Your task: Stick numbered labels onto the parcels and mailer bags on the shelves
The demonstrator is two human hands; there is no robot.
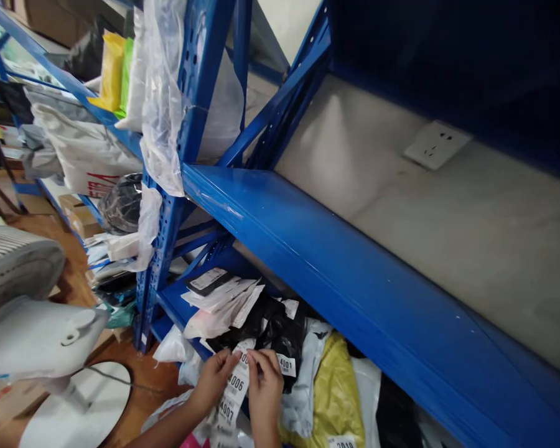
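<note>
Between my hands hangs a strip of white number labels (233,387), printed with 4006 and 4007. My left hand (216,375) pinches the strip's upper part from the left, thumb and fingertips closed on it. Opposite it, my right hand (266,384) has thumb and finger closed at the strip's right edge. Just behind the hands lies a black plastic parcel (281,333) bearing a white label marked 4001. To its right are a grey parcel (303,379) and an olive-yellow parcel (338,389). A stack of white packets (224,302) sits behind to the left.
A blue metal shelf board (317,249) slants across above the parcels, beside a blue upright post (168,249) wrapped in plastic film. On the left stand a white electric fan (42,336) and another rack with bags. A wall socket (436,144) is at upper right.
</note>
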